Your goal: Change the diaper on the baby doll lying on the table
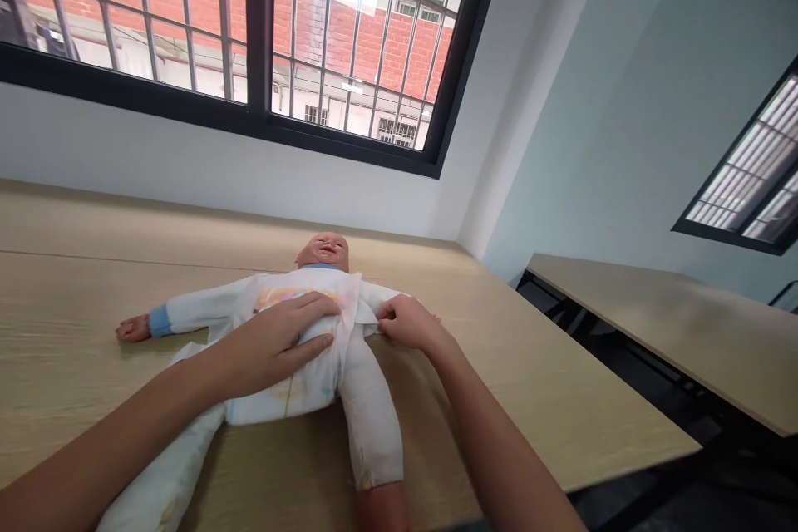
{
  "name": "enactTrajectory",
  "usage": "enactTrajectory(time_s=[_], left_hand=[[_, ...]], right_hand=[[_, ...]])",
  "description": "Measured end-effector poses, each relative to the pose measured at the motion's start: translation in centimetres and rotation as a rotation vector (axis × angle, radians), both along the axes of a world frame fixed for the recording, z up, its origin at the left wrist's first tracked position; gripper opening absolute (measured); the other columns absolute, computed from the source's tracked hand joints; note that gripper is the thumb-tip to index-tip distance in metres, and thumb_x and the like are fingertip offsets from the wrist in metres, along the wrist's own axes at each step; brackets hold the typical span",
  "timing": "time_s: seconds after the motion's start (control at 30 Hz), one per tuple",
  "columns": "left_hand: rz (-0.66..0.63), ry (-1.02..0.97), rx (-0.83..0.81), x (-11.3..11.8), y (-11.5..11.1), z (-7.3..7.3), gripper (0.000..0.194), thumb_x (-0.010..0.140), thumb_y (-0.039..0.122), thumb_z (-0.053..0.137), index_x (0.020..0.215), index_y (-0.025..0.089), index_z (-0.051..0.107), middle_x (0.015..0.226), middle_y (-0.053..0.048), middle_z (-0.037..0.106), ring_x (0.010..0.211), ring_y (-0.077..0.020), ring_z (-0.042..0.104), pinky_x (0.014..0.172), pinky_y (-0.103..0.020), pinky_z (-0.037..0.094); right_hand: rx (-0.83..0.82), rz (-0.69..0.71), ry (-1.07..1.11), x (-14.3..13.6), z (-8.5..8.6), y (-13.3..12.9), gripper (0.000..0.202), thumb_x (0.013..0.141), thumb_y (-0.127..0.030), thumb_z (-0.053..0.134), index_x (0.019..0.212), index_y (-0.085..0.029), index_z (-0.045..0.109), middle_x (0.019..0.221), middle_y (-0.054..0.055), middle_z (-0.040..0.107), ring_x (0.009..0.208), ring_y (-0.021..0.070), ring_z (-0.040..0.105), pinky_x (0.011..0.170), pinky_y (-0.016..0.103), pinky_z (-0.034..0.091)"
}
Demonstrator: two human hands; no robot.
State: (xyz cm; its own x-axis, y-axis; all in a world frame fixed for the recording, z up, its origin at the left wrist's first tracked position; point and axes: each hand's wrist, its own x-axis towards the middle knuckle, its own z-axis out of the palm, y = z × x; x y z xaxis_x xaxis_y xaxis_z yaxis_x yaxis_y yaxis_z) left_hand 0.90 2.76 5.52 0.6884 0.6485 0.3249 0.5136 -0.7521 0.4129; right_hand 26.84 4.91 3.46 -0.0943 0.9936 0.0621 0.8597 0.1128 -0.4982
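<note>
A baby doll [374, 424] in white clothes with blue cuffs lies face up on a wooden table, head toward the window wall and legs spread toward me. Round its hips and belly sits a white diaper [268, 406] with a coloured print. My left hand [290, 332] rests flat on the diaper's front, fingers stretched out and a little apart. At the doll's side, my right hand [408, 322] pinches a white diaper tab [366, 320] that sticks out from the waist. Part of the doll's arm is hidden behind my right hand.
The light wooden table [499, 366] reaches back to the white wall, its right edge running diagonally. Beyond a gap stands another table [673, 324] with dark legs. A barred window [349, 41] with a black frame is set above the table.
</note>
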Motion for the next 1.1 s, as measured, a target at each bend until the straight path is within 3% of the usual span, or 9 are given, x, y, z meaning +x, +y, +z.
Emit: enactTrajectory(time_s=[0.2,0.5,0.7,0.9,1.1], left_hand=[[-0.028,0.020,-0.015,-0.1,1.1,-0.7,0.037,0.093,0.044,0.044,0.121,0.025,0.060,0.130,-0.006,0.060,0.118,-0.0291,0.051,0.104,-0.038,0.038],[-0.011,0.068,0.033,0.1,-0.1,0.2,0.036,0.098,0.044,0.037,0.120,0.024,0.057,0.128,-0.005,0.059,0.118,-0.0241,0.050,0.104,-0.036,0.036],[0.089,0.047,0.072,1.4,2.9,0.0,0.034,0.093,0.036,0.042,0.121,0.025,0.058,0.123,-0.005,0.063,0.111,-0.0253,0.057,0.092,-0.033,0.044],[-0.123,0.161,0.177,4.9,6.2,0.6,0.041,0.083,0.014,0.043,0.116,0.026,0.065,0.117,-0.003,0.068,0.109,-0.0244,0.058,0.096,-0.035,0.042],[-0.120,0.219,0.093,5.4,7.4,-0.9,0.046,0.078,0.005,0.043,0.110,0.024,0.071,0.114,-0.002,0.071,0.105,-0.0230,0.060,0.099,-0.034,0.038]], right_hand=[[0.126,0.124,-0.066,-0.8,-1.4,0.5,0.024,0.071,-0.009,0.051,0.082,-0.017,0.070,0.086,0.005,0.071,0.077,0.0164,0.056,0.065,0.023,0.033],[0.091,0.006,-0.066,-1.6,-3.1,1.3,0.006,0.072,-0.020,0.058,0.070,-0.015,0.062,0.068,0.004,0.061,0.061,0.0136,0.046,0.055,0.027,0.026],[0.065,0.020,0.032,-1.9,-3.4,1.8,0.008,0.069,-0.019,0.057,0.062,-0.016,0.055,0.060,0.001,0.053,0.057,0.0121,0.042,0.053,0.026,0.026],[0.047,0.091,0.182,-1.7,-3.5,1.8,0.010,0.074,-0.024,0.056,0.069,-0.016,0.059,0.060,0.000,0.052,0.057,0.0115,0.041,0.053,0.026,0.028],[0.102,0.120,0.109,-1.4,-3.8,1.9,0.009,0.073,-0.023,0.056,0.066,-0.017,0.058,0.061,0.001,0.052,0.058,0.0125,0.042,0.053,0.026,0.030]])
